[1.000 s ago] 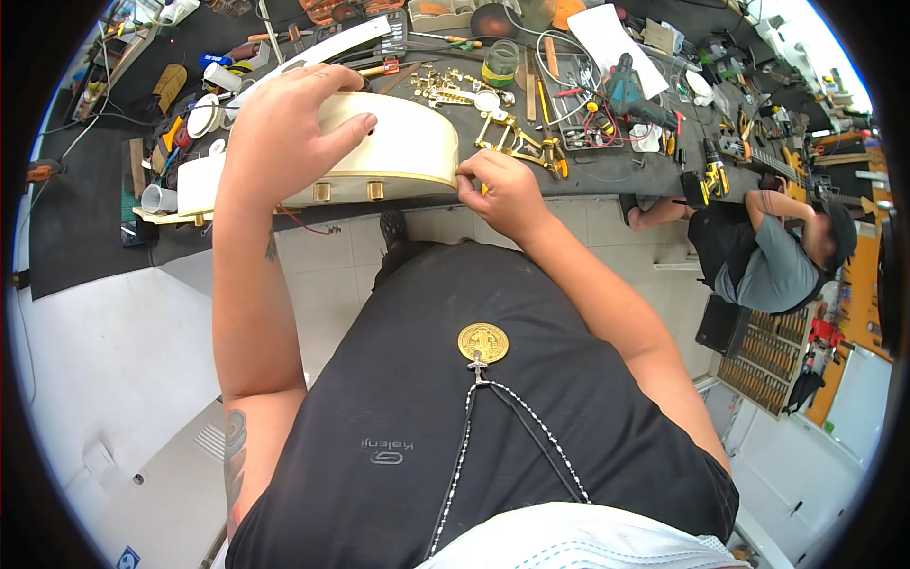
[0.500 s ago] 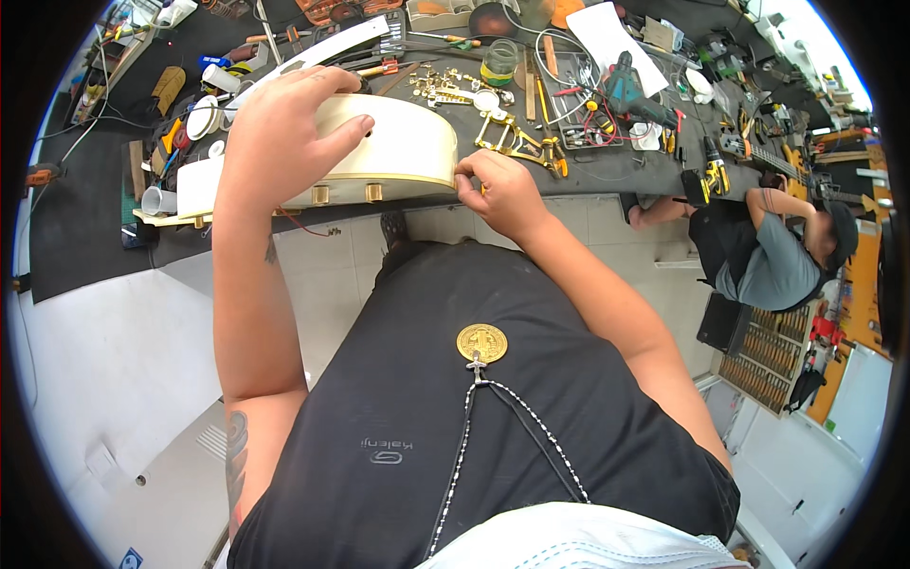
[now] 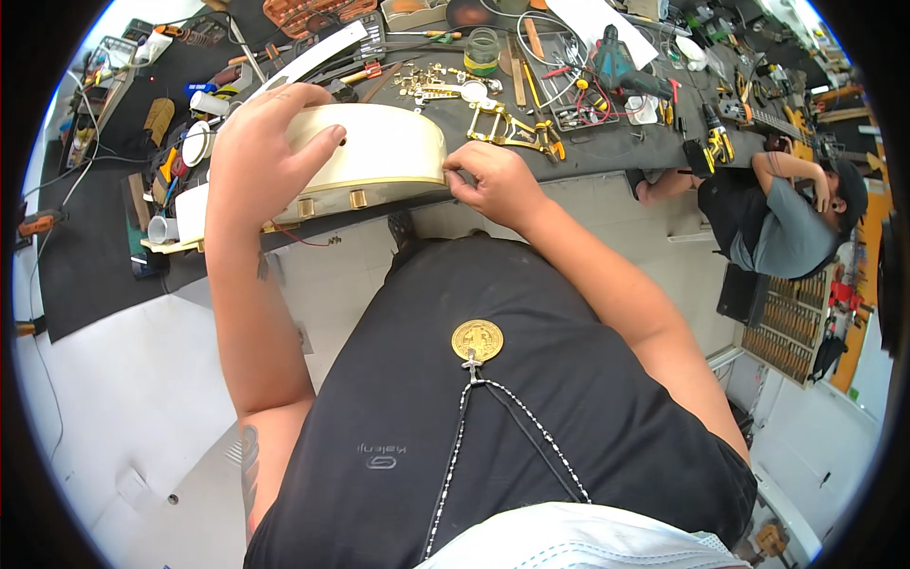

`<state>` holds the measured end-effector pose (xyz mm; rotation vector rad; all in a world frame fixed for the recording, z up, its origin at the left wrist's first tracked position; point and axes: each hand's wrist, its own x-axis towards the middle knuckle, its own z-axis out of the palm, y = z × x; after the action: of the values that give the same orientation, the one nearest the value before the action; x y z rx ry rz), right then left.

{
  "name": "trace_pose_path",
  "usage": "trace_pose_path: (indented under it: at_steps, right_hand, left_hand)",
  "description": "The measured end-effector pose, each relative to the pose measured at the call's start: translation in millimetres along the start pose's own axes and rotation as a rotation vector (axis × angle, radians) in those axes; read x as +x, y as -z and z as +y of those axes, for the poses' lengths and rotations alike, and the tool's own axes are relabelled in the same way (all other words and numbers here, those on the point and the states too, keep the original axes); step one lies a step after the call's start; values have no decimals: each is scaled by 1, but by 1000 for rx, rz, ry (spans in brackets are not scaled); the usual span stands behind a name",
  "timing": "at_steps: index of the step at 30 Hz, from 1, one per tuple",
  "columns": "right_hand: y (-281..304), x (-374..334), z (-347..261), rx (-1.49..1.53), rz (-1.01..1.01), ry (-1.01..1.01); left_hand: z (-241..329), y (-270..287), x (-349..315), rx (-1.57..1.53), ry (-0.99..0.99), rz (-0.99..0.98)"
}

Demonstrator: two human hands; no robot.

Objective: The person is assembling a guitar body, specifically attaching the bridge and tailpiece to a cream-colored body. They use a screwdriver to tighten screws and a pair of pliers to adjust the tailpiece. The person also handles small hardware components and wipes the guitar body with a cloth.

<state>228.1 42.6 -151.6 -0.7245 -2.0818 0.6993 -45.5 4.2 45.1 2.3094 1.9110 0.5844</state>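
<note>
A cream electric guitar body with gold edging stands on its side at the bench's near edge. My left hand grips it from above, fingers over the far side and thumb spread across its rim. At the right end of the body, my right hand is closed in a pinch against the rim. Whatever lies between those fingertips is hidden. Two gold knobs stick out from the side facing me, and a thin red wire dangles below it. Just beyond my right hand lies a gold vibrato tailpiece.
Loose gold hardware, a glass jar and a teal power tool lie on the dark bench. A yellow drill is farther right. A co-worker sits at the right, by a guitar neck.
The whole view has shifted a little, so the bench things sit higher and more to the left. Both hands stay on the guitar body, the right one still pinching at its end.
</note>
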Motion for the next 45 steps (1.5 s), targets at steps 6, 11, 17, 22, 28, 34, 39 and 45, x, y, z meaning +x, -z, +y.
trace_pose_path:
  at_steps: [6, 11, 17, 22, 28, 34, 39, 45]
  right_hand:
    - [13, -8, -3, -18, -37, -141]
    - [1, -1, 1, -26, -9, -8]
    - [13, -4, -1, 11, -69, -95]
    - [9, -1, 2, -30, -101, -31]
    - [8, -1, -2, -21, -19, -32]
    - [12, -7, 4, -21, -104, -65]
    - [13, 1, 1, -17, -67, -44]
    - [22, -6, 0, 66, -82, -124]
  left_hand:
    - [4, 1, -1, 26, -3, -7]
    - [4, 1, 0, 25, 30, -50]
    - [3, 1, 0, 16, 12, -30]
    - [4, 1, 1, 11, 14, -37]
    - [5, 1, 0, 16, -3, -19]
    - [4, 0, 2, 4, 12, -34]
    - [2, -1, 3, -6, -12, -17]
    - [4, 0, 2, 11, 1, -28]
